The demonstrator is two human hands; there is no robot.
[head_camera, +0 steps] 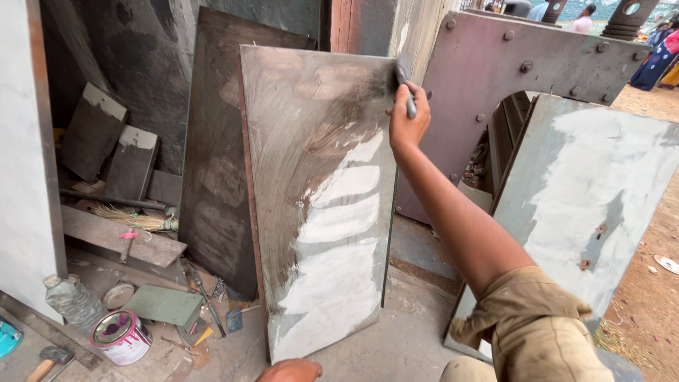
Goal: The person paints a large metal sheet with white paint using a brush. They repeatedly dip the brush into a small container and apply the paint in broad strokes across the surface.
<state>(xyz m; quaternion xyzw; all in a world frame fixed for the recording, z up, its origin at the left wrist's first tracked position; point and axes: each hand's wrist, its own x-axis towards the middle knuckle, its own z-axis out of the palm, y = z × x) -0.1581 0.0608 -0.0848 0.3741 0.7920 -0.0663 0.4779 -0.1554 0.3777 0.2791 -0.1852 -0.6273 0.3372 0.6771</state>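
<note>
Brushing the top right edge of the upright panel

My left hand [290, 370] shows low, grip unclear; my right hand [408, 113] grips one brush [404, 79] against the grey panel [318, 205]. One paint can [122, 337] and bottle [73, 301] crowd the floor [396, 339]; two panels lean beside.

Single cam, head-worn, no 2nd view so no overlap. Looks fwd and slightly down from standing height, close to a leaning metal sheet [318, 205] at centre. Right arm enters from lower right. Floor clutter near left; street w/ people far, top right.
</note>
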